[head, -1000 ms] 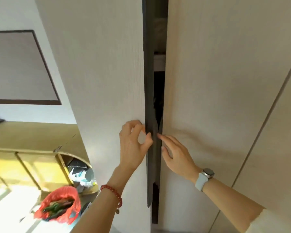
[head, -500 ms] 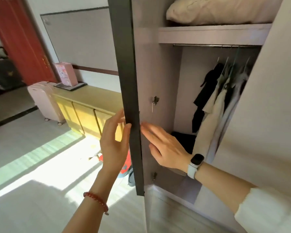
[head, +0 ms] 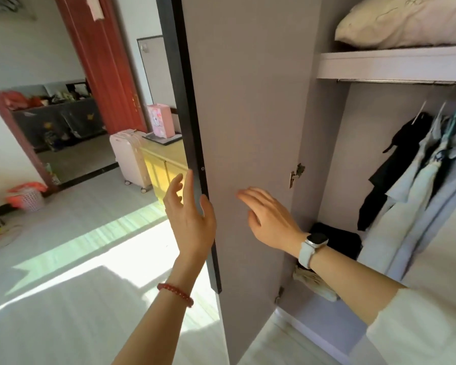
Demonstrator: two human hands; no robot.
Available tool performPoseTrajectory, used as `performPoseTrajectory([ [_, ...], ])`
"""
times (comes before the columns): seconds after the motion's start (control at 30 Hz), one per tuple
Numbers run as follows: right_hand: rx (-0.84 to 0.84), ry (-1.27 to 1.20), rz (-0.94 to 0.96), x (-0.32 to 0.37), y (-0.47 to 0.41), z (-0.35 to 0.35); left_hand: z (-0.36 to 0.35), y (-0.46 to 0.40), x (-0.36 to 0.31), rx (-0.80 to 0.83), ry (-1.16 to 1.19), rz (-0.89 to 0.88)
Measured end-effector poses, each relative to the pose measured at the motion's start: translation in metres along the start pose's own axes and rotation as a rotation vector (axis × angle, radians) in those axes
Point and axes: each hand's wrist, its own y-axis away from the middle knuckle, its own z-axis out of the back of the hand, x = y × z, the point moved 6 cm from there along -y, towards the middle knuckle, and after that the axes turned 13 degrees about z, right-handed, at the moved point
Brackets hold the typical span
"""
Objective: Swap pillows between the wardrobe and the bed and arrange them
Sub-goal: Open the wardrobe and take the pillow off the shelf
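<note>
Opening the wardrobe door (head: 248,122), my left hand (head: 188,222) spread at its dark edge and my right hand (head: 269,219) flat and empty by the inner face, I next reach up for the pillow (head: 406,21) on the top shelf (head: 395,65).

Strong daylight entered from the lower left and laid bright, nearly blown-out patches across the pale floor (head: 63,272), with soft-edged shadow bands between them. The inner face of the open wardrobe door (head: 248,127) was evenly lit, and the wardrobe interior stayed dimmer under the shelf (head: 392,65). The pillow (head: 411,21) caught warm light at the top right corner. Wide-angle distortion bowed straight edges near the frame borders. Fingertips of the right hand (head: 269,219) and the hanging clothes (head: 427,180) were motion-blurred.
</note>
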Motion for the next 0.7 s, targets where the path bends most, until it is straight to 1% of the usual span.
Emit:
performPoseTrajectory([
  [0.03,-0.012,-0.015,-0.023,-0.007,0.01,0.004,-0.004,0.016,-0.006,0.003,0.013,-0.069],
  [0.07,-0.022,-0.021,-0.043,-0.014,0.022,0.008,-0.011,0.033,-0.013,0.045,0.017,-0.153],
  [0.13,-0.017,0.004,-0.093,-0.032,0.051,0.021,-0.04,0.061,-0.028,0.215,0.005,-0.267],
  [0.2,-0.003,0.061,-0.18,-0.056,0.082,0.04,-0.076,0.072,-0.041,0.368,-0.002,-0.262],
  [0.27,-0.027,0.124,-0.279,-0.081,0.114,0.068,-0.115,0.075,-0.06,0.478,0.0,-0.244],
  [0.4,-0.108,0.25,-0.446,-0.127,0.174,0.141,-0.194,0.084,-0.124,0.614,0.058,-0.371],
  [0.5,-0.163,0.367,-0.536,-0.153,0.212,0.201,-0.255,0.097,-0.191,0.717,0.181,-0.44],
  [0.6,-0.213,0.506,-0.62,-0.173,0.242,0.253,-0.307,0.114,-0.256,0.858,0.343,-0.401],
  [0.7,-0.234,0.602,-0.666,-0.188,0.261,0.283,-0.345,0.134,-0.311,0.986,0.46,-0.417],
])
